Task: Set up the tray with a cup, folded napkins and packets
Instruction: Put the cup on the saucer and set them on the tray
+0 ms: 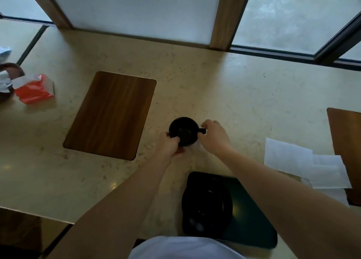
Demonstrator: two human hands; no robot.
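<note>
A black cup [183, 130] stands on the pale stone counter, a little beyond the dark tray [252, 210]. My left hand [169, 144] grips the cup's left side, fingers curled round its rim. My right hand [214, 135] pinches the small handle on the cup's right. A black saucer [207, 204] lies on the left part of the tray. White napkins [304, 165] lie unfolded on the counter to the right of the tray. A red packet [34, 89] lies at the far left.
A wooden board [110, 115] lies flat on the counter left of the cup. Another wooden board [345, 141] sits at the right edge, partly under the napkins. A brown object with white paper [7, 77] is at the far left. Windows and wooden posts run along the back.
</note>
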